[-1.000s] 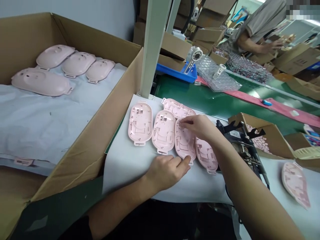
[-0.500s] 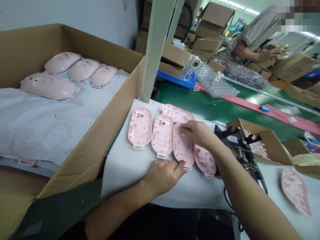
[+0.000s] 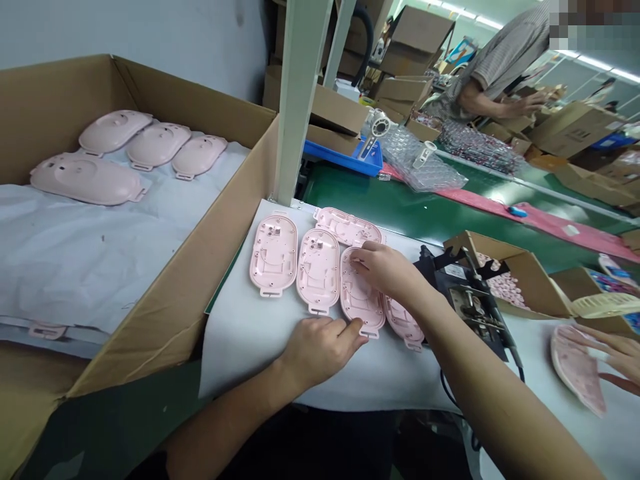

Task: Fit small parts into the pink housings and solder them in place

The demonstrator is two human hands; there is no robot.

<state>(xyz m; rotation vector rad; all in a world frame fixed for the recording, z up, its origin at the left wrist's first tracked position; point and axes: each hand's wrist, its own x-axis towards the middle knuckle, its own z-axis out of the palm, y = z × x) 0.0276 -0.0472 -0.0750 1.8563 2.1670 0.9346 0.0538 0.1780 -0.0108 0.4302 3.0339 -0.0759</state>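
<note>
Several pink plastic housing shells lie with their inner sides up on the white mat. The shell [image 3: 361, 297] in front of me is between my two hands. My left hand [image 3: 323, 350] is closed, its thumb and forefinger at the shell's lower tab. At the shell's upper end, my right hand [image 3: 383, 267] has its fingers pinched together over the inside; whatever lies between the fingertips is hidden. One shell [image 3: 319, 270] and another [image 3: 273, 253] lie to the left. A further shell [image 3: 347, 227] lies crosswise behind, and one more [image 3: 404, 320] is partly under my right wrist.
A carton [image 3: 200, 267] at left holds pink shells on white sheets. Right of my hands are a black metal fixture [image 3: 467, 300] and a box of small pink parts [image 3: 545, 287]. Another person's hand [image 3: 617, 353] touches a shell [image 3: 575, 373]. A post [image 3: 300, 100] stands behind.
My view has shifted slightly, while both my hands stay at the same shell. Another person's hand has come in from the right onto the far-right shell.
</note>
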